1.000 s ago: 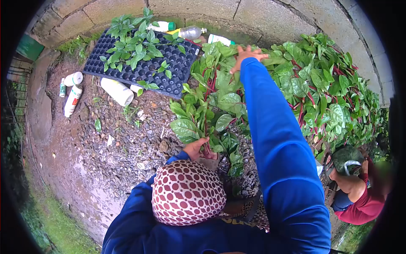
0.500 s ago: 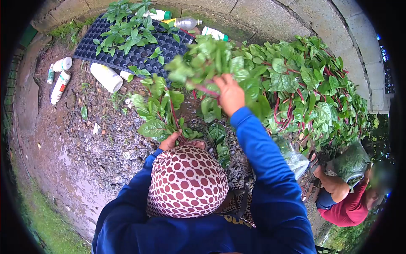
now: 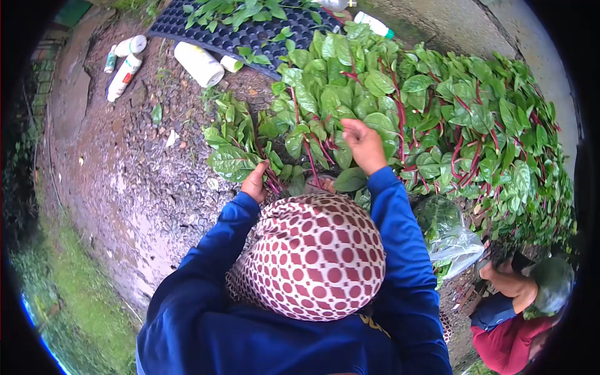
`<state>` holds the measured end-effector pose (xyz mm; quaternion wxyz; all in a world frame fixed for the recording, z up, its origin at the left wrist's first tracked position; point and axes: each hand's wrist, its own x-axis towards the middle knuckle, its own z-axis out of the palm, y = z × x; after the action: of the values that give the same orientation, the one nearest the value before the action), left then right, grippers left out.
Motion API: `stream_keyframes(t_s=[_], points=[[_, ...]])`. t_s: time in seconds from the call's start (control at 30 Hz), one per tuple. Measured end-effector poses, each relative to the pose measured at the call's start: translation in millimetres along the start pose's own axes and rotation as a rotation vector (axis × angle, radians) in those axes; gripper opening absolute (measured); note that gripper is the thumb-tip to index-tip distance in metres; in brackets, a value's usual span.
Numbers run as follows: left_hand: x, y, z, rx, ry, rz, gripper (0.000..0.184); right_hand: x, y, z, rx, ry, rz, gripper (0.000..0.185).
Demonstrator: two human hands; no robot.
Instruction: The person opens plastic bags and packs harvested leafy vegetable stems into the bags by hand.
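Observation:
My left hand [image 3: 255, 182] is closed round the lower stems of a small bunch of leafy greens [image 3: 234, 134] with red stems. To its right, my right hand [image 3: 365, 145] is raised at the near side of the leafy pile [image 3: 465, 119], its fingers curled near a leaf. Whether those fingers grip a stem cannot be made out. More red-stemmed greens [image 3: 306, 140] lie between the two hands. A patterned cloth-covered round shape [image 3: 312, 256] in front of my chest hides part of the ground and the bases of some stems.
A black seedling tray [image 3: 250, 37] lies at the back, with white bottles [image 3: 199, 64] beside it and at the left. A clear plastic bag [image 3: 455, 244] is right of my right arm. Another person in red [image 3: 503, 344] sits at the lower right. A block wall [image 3: 456, 28] stands behind.
My right hand reached onto the pile, pulled a stem of greens towards me, and is now nearer my body. My left hand has kept its bunch. The view has shifted.

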<state>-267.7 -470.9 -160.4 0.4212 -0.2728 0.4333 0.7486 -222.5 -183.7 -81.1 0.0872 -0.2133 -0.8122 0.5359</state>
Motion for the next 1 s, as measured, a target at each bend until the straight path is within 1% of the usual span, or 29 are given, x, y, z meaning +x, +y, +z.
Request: stream_keyframes(t_s=[0.03, 0.1, 0.13, 0.2, 0.27, 0.3, 0.33, 0.37, 0.43, 0.5, 0.53, 0.57, 0.63, 0.7, 0.73, 0.77, 0.8, 0.83, 0.87, 0.9, 0.93, 0.97, 1.0], points=[[-6, 2, -5, 0.043, 0.002, 0.008, 0.03, -3, -8, -3, -0.119, 0.034, 0.02, 0.022], [-19, 5, -11, 0.133, -0.004, 0.014, 0.03, -12, -34, 2, -0.197, 0.147, -0.068, 0.015], [-11, -4, -24, 0.103, -0.01, 0.019, 0.033, -15, -42, 7, -0.217, 0.134, -0.116, 0.013], [-24, -8, -26, 0.226, 0.022, 0.264, 0.029, -20, -56, 20, -0.254, 0.115, -0.207, 0.01], [-47, 16, -13, 0.122, 0.002, 0.074, 0.025, -21, -78, 23, -0.236, 0.174, -0.238, 0.01], [-48, 22, -18, 0.3, -0.065, 0.201, 0.023, -23, -87, 13, -0.239, 0.219, -0.246, 0.01], [-56, 32, -12, 0.268, -0.05, 0.194, 0.027, -23, -93, -1, -0.246, 0.303, -0.205, 0.009], [-64, 41, -7, 0.237, -0.035, 0.187, 0.033, -21, -92, -20, -0.26, 0.467, -0.254, 0.009], [-72, 59, 13, 0.31, -0.088, 0.295, 0.042, -21, -53, -69, -0.25, 0.67, -0.019, 0.011], [-57, 74, 30, 0.442, -0.251, 0.329, 0.043, -31, -52, -105, -0.587, 0.541, 0.258, 0.022], [-69, 86, 69, 0.445, -0.334, 0.331, 0.046, -33, -21, -112, -0.693, 0.425, 0.343, 0.03], [-70, 87, 100, 0.438, -0.352, 0.402, 0.042, -36, 22, -111, -0.635, 0.36, 0.343, 0.031], [-60, 89, 144, 0.392, -0.416, 0.227, 0.031, -43, 48, -100, -0.227, 0.243, 0.396, 0.032], [-49, 78, 189, 0.296, -0.252, 0.23, 0.025, -46, 42, -105, -0.005, 0.318, 0.387, 0.03], [-56, 77, 209, 0.254, -0.306, 0.178, 0.02, -48, 38, -105, 0.108, 0.349, 0.383, 0.029], [-15, 61, 196, 0.222, -0.373, 0.176, 0.031, -49, 27, -105, -0.02, 0.417, 0.39, 0.026], [-3, 49, 195, 0.202, -0.364, 0.175, 0.033, -49, 9, -106, -0.149, 0.485, 0.399, 0.023], [0, 40, 201, 0.183, -0.357, 0.172, 0.035, -48, 0, -106, -0.28, 0.553, 0.408, 0.021], [-5, 33, 206, 0.197, -0.351, 0.149, 0.036, -43, -1, -104, -0.371, 0.607, 0.343, 0.018], [-9, 27, 209, 0.21, -0.345, 0.127, 0.038, -35, -2, -102, -0.423, 0.652, 0.295, 0.021], [9, 10, 200, 0.254, -0.375, 0.188, 0.045, -22, -5, -101, -0.466, 0.633, 0.316, 0.024], [8, 6, 198, 0.383, -0.377, 0.182, 0.048, -7, -7, -99, -0.51, 0.61, 0.338, 0.028], [6, 3, 194, 0.513, -0.376, 0.175, 0.05, 9, -6, -95, -0.609, 0.512, 0.377, 0.031]])
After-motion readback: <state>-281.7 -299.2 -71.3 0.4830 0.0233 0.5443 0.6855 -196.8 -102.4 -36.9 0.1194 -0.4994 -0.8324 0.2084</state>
